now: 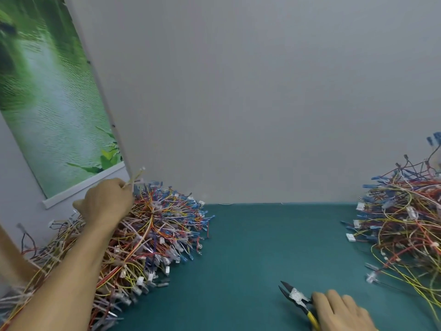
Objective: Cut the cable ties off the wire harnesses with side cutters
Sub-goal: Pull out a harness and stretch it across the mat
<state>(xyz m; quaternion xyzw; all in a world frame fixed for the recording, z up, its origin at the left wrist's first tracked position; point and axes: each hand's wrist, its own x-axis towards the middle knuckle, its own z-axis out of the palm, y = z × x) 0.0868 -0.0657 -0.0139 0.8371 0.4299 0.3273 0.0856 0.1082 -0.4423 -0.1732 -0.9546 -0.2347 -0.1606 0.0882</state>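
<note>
Cutters [296, 296] in right hand [338, 311]; left hand [105, 204] pinches harness wires [136, 177].

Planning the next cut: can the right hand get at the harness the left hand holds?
Probably yes: the right hand grips the side cutters, the left hand pinches that harness above the left pile, and only green table lies between them.

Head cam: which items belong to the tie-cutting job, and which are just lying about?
Job: left harness pile, right harness pile, harness pinched in left hand, side cutters held in right hand.
Lying about: wall poster, green tabletop.
</note>
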